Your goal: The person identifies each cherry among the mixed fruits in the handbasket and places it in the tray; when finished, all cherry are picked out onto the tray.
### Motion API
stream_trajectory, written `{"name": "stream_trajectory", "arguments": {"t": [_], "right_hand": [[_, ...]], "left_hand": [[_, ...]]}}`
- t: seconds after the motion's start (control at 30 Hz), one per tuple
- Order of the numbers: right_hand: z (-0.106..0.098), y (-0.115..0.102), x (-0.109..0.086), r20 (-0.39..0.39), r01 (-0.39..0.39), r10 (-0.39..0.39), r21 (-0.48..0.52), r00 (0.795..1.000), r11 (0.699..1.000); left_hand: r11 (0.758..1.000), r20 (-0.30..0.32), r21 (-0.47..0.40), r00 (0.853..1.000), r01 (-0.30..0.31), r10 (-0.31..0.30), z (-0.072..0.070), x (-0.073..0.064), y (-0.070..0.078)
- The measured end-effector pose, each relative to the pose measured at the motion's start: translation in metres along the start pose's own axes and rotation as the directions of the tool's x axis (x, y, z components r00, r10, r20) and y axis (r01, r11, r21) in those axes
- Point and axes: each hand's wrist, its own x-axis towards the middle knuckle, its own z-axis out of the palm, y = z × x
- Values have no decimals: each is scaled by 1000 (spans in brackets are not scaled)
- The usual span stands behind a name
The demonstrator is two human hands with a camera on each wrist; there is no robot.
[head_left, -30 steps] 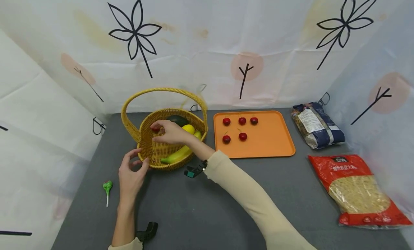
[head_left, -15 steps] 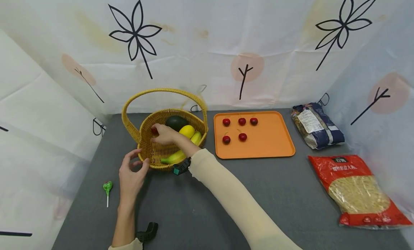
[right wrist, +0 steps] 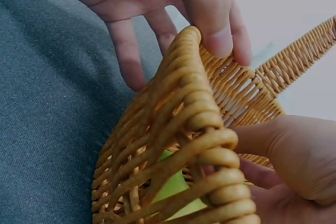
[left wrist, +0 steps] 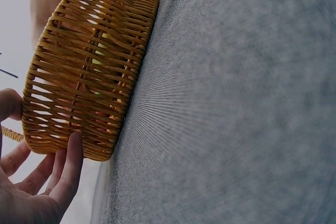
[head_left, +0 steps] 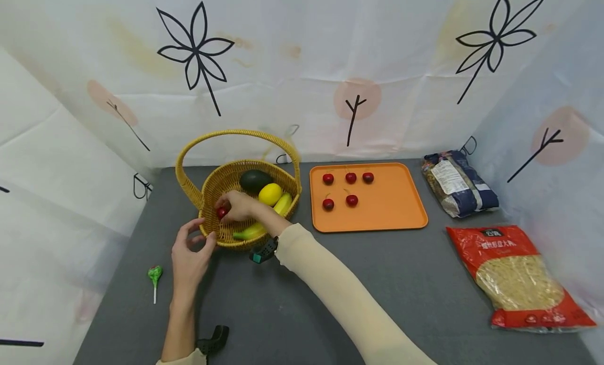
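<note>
A yellow wicker basket [head_left: 231,172] with a tall arched handle stands at the back left. My left hand [head_left: 189,255] grips its near left rim, the thumb over the edge and the fingers along the outer weave, as the right wrist view shows. Inside the basket, my right hand [head_left: 241,206] pinches a cherry [head_left: 222,213] low near the left wall. Beside that hand lie a dark green avocado [head_left: 255,180], a lemon [head_left: 270,194] and a banana [head_left: 284,203]; the right wrist and forearm cover part of the banana.
Right of the basket is an orange tray [head_left: 387,207] with several cherries [head_left: 351,200]. A blue package [head_left: 457,184] and a red pasta bag [head_left: 521,281] lie farther right. A green lollipop [head_left: 154,274] lies left of the left forearm. White printed cloth [head_left: 283,92] surrounds the table.
My right hand has moved toward the basket's near left side, lower in the view, with the cherry, uncovering more of the avocado and lemon. The left hand keeps its grip on the rim.
</note>
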Motion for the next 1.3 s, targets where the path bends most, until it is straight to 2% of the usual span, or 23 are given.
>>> {"name": "stream_trajectory", "arguments": {"t": [0.13, 0.43, 0.6, 0.7, 0.83, 1.0, 1.17, 1.23, 1.3], "right_hand": [[-1, 2, -1, -17, 1, 0, 56, 1000, 998], [-11, 4, -8, 25, -18, 13, 193, 1000, 981], [-22, 0, -23, 46, 26, -38, 240, 998, 971], [-34, -2, -38, 48, 103, -114, 186, 992, 977], [-51, -3, -63, 29, 227, -233, 136, 972, 964], [-73, -1, -110, -19, 306, -308, 172, 951, 936], [-95, 11, -169, -162, 359, -337, 141, 928, 923], [-104, 19, -192, -229, 369, -340, 97, 912, 924], [-112, 30, -213, -293, 346, -320, 39, 901, 937]], "left_hand": [[1000, -1, -8, 1000, -3, 3, 0, 0, -1], [1000, 0, -16, 1000, 0, 0, -1, 1, -1], [1000, 1, -19, 1000, 15, -14, -1, 0, -1], [999, 4, -29, 1000, 22, -22, -2, -1, -1], [999, 5, -39, 1000, 23, -23, -1, 0, -3], [999, 9, -50, 1000, 22, -22, 0, 0, -4], [998, 13, -60, 1000, 10, -9, 1, 1, -2], [999, 6, -49, 1000, 4, -4, 0, 1, -1], [999, 1, -35, 1000, 3, -3, 0, 0, -1]]}}
